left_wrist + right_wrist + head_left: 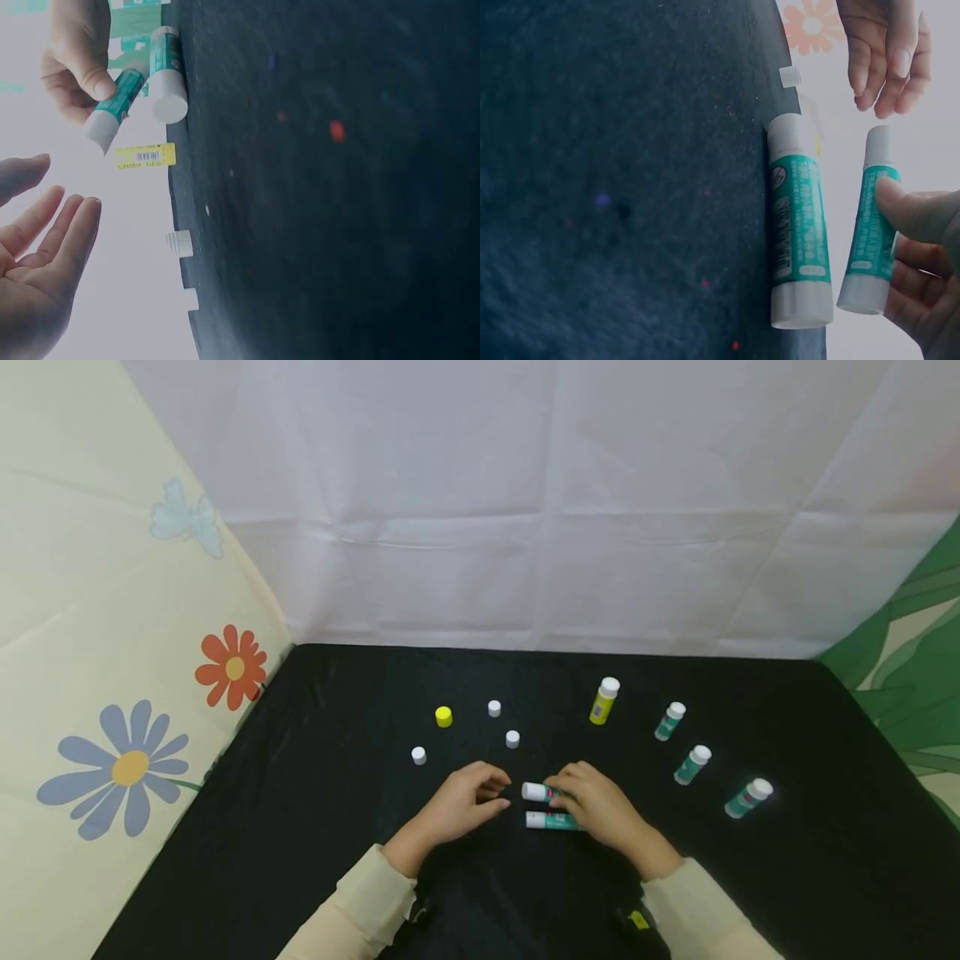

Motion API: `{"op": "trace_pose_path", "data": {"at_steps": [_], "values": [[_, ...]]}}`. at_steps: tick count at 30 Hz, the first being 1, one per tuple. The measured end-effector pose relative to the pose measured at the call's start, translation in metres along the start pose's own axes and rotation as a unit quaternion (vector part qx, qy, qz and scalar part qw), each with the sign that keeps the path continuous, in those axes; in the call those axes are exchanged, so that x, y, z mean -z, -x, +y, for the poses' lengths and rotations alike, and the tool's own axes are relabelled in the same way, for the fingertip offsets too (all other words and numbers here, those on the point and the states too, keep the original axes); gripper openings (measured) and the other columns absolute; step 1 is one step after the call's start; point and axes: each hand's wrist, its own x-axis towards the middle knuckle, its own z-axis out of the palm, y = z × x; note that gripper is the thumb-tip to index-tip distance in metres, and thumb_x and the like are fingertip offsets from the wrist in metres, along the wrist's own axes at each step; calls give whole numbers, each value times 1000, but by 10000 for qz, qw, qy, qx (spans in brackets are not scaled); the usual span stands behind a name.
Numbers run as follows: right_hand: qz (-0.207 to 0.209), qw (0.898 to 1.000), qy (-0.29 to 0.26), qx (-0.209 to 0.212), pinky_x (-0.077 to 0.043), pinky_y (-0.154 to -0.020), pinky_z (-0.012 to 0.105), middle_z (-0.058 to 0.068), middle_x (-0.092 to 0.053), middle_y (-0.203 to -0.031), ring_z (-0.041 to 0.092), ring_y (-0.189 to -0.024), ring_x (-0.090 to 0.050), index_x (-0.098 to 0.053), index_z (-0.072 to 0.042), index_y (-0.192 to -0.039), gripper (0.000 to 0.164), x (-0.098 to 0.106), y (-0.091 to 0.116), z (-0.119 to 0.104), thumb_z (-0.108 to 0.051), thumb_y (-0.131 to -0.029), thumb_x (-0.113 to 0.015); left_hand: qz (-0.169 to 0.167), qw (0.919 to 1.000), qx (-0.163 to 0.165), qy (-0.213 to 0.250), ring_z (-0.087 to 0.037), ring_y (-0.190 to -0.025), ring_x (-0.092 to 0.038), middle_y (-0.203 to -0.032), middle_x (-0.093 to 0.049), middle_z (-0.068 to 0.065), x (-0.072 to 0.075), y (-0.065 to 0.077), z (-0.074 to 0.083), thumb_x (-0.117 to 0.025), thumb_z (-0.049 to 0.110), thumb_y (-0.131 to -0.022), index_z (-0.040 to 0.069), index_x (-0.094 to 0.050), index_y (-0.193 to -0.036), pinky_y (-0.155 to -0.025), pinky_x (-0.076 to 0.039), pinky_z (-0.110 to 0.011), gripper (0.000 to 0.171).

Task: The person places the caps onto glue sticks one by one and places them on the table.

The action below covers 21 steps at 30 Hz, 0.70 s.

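Observation:
My right hand (600, 806) pinches a teal-labelled glue stick (871, 217) between thumb and fingers. Its white cap end (534, 792) points toward my left hand (461, 802). In the right wrist view this stick is held up off the black cloth. The left hand's fingers are spread loosely a short gap from the cap, with nothing in them. A second teal glue stick (802, 225) lies on its side on the cloth, just nearer to me than the held one. My right hand overlaps its far right end in the head view.
Left of centre on the black cloth (315, 860) stand a yellow cap (444, 717) and white caps (494, 708). To the right, a yellow glue stick (603, 702) stands upright, with teal glue sticks (692, 765) beyond it. A white curtain (450, 568) hangs behind.

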Motion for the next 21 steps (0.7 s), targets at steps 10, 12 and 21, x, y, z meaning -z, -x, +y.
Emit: {"op": "trace_pose_path", "data": {"at_steps": [10, 12, 21], "values": [[11, 9999, 152, -15, -42, -61, 27, -2, -55, -78, 13, -72, -48, -66, -5, -87, 20, -3, -1, 7, -9, -68, -70, 96, 9995, 180, -261, -22, -87, -56, -94, -53, -8, 10, 2, -7, -61, 8, -80, -1, -56, -100, -74, -44, -21, 23], [29, 9999, 151, -2, -42, -61, 27, -2, -55, -78, 13, -72, -48, -66, -5, -87, 20, -4, -1, 8, -9, -68, -71, 126, 9992, 219, -318, -22, -86, -56, -94, -54, -8, 11, 3, -8, -61, 8, -79, -1, -56, -100, -74, -44, -21, 23], [-127, 9997, 165, -109, -42, -61, 28, -1, -55, -78, 15, -72, -49, -66, -4, -88, 20, -5, -3, 10, -9, -70, -69, 292, 9980, 94, -557, -24, -84, -57, -92, -54, -11, 17, 4, -12, -61, 5, -78, -2, -57, -98, -72, -46, -29, 21]]}}
